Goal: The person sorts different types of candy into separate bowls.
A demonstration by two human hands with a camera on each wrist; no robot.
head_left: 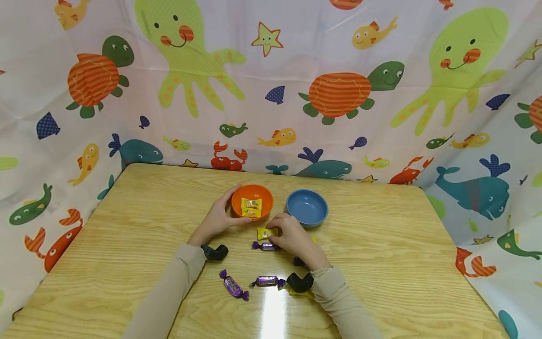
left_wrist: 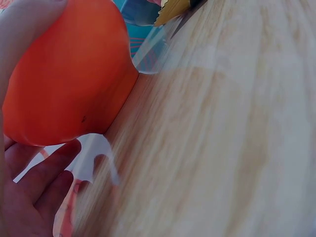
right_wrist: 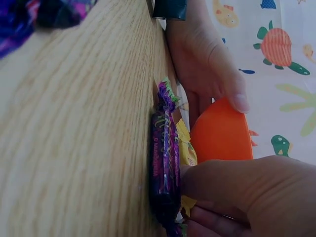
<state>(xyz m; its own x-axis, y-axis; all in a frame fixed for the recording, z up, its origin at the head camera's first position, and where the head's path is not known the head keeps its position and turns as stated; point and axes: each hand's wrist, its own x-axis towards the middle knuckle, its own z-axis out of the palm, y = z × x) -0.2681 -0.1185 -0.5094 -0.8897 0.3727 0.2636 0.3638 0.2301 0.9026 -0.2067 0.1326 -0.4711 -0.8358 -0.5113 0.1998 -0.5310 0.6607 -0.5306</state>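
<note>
Beside orange bowl (head_left: 254,191) | yellow candy (head_left: 263,233) touching right grip (head_left: 292,234), seemingly pinched | left grip (head_left: 220,215) holds bowl

The round orange bowl (head_left: 254,191), upright at the far side, holds yellow sweets (head_left: 251,204); the left hand (head_left: 218,216) grips it. Nearer and slightly right, the right hand (head_left: 293,236) pinches a wrapped yellow sweet (head_left: 263,233) lying flat.
</note>
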